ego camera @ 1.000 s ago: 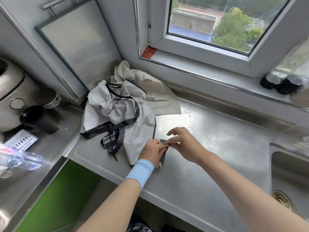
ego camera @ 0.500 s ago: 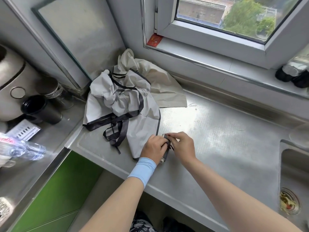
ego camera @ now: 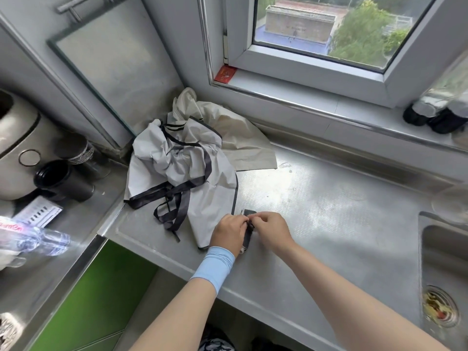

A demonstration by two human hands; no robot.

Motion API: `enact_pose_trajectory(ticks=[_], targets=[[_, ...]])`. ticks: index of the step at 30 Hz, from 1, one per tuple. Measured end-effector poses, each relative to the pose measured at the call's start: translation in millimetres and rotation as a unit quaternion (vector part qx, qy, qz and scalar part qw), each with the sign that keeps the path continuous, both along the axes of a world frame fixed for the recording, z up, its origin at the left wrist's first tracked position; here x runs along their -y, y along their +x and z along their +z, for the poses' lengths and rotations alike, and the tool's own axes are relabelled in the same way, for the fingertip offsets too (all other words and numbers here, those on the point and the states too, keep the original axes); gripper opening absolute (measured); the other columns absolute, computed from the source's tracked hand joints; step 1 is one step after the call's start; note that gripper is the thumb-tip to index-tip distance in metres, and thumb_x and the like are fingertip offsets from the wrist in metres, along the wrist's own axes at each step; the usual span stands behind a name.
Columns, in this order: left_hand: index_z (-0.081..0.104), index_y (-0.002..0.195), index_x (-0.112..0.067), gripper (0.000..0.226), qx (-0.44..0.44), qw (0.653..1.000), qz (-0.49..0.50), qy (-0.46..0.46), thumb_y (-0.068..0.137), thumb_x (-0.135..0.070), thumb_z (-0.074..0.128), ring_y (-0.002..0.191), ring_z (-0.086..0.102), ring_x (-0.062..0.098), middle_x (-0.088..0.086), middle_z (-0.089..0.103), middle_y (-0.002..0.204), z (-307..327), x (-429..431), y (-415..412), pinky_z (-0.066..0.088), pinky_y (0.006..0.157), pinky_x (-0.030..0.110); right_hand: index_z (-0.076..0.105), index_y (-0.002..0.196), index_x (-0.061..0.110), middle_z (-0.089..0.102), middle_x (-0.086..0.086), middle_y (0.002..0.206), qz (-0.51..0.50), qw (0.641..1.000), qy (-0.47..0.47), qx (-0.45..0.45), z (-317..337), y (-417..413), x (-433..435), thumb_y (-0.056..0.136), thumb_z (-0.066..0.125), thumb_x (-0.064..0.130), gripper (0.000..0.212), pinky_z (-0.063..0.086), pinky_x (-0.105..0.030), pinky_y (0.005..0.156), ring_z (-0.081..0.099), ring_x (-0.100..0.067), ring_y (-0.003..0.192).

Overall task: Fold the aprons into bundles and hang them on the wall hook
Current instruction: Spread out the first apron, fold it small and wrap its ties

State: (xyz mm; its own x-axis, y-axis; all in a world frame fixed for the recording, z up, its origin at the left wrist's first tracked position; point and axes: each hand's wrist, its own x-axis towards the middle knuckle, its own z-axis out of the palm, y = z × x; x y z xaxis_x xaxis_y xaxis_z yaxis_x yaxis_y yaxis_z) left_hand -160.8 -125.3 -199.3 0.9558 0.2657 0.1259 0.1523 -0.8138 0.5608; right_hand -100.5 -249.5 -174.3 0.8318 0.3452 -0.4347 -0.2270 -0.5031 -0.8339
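A crumpled grey apron with dark trim and loose dark straps lies on the steel counter. A beige apron sits behind it in the corner. My left hand, with a light blue wristband, and my right hand meet at the grey apron's lower right corner. Both pinch a small dark strap piece there. No wall hook is in view.
A sink with a drain sits at the right. On the lower left counter stand a black cup, a metal appliance, and a plastic bottle. Dark-capped bottles lie on the window sill.
My right hand's fingers have closed in and moved against my left hand on the dark strap piece. The aprons have not shifted.
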Motion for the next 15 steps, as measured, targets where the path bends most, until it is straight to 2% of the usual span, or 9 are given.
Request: enact_pose_trajectory(ticks=[2,4,6,8,10,12,13,15], targets=[[0.074,0.091,-0.01,0.016,-0.051,0.999,0.004,-0.018,0.086,-0.011,0.059,0.08,0.062,0.029,0.012,0.067,0.08,7,-1,4,0.052,0.073,0.037,0.075,0.08,0.026,0.071,0.005,0.073,0.109,0.991,-0.033,0.068,6,0,5,0.075,0.057,0.023,0.018,0.052,-0.028,0.071,0.063,-0.009,0.072],[0.074,0.101,-0.013,0.02,-0.106,0.994,0.005,-0.032,0.09,-0.013,0.057,0.091,0.06,0.028,0.014,0.068,0.092,16,-4,9,0.046,0.084,0.033,0.072,0.081,0.021,0.06,0.0,0.066,0.204,0.964,-0.089,0.147,7,3,8,0.074,0.063,0.023,0.011,0.046,-0.032,0.063,0.053,-0.016,0.066],[0.074,0.101,-0.017,0.021,-0.141,0.989,-0.002,-0.037,0.09,-0.016,0.056,0.092,0.061,0.027,0.011,0.07,0.095,22,-6,14,0.045,0.082,0.03,0.076,0.087,0.022,0.06,0.005,0.068,0.201,0.959,-0.1,0.176,5,8,8,0.08,0.069,0.018,0.011,0.039,-0.019,0.061,0.053,-0.013,0.068],[0.073,0.1,-0.021,0.021,-0.171,0.984,0.004,-0.045,0.09,-0.019,0.055,0.09,0.063,0.025,0.007,0.071,0.094,26,-8,17,0.048,0.079,0.029,0.079,0.092,0.02,0.069,0.003,0.076,0.172,0.965,-0.086,0.18,6,11,7,0.086,0.068,0.015,0.014,0.039,-0.015,0.062,0.059,-0.013,0.073],[0.072,0.098,-0.022,0.018,-0.188,0.98,0.017,-0.059,0.089,-0.021,0.057,0.089,0.064,0.023,0.004,0.071,0.093,28,-10,17,0.05,0.079,0.028,0.08,0.088,0.019,0.071,0.001,0.076,0.163,0.968,-0.087,0.171,8,12,4,0.086,0.066,0.014,0.014,0.041,-0.02,0.064,0.059,-0.013,0.07],[0.067,0.099,-0.019,0.013,-0.182,0.978,0.043,-0.096,0.088,-0.021,0.062,0.088,0.064,0.019,0.0,0.071,0.091,28,-13,16,0.049,0.08,0.025,0.076,0.071,0.022,0.064,0.002,0.062,0.156,0.972,-0.106,0.139,9,15,2,0.084,0.066,0.016,0.017,0.039,-0.024,0.058,0.052,-0.01,0.059],[0.062,0.101,-0.017,0.014,-0.175,0.976,0.054,-0.118,0.087,-0.02,0.064,0.086,0.062,0.016,-0.003,0.069,0.088,28,-13,15,0.046,0.078,0.022,0.071,0.063,0.02,0.058,0.003,0.056,0.146,0.977,-0.109,0.108,11,16,0,0.082,0.065,0.017,0.02,0.037,-0.025,0.055,0.047,-0.011,0.054],[0.052,0.1,-0.019,0.021,-0.157,0.975,0.064,-0.146,0.086,-0.019,0.067,0.079,0.058,0.011,-0.008,0.066,0.085,30,-14,11,0.041,0.075,0.018,0.069,0.064,0.009,0.051,0.0,0.056,0.085,0.995,-0.06,-0.005,11,20,-1,0.08,0.065,0.014,0.017,0.038,-0.027,0.055,0.042,-0.016,0.055]])
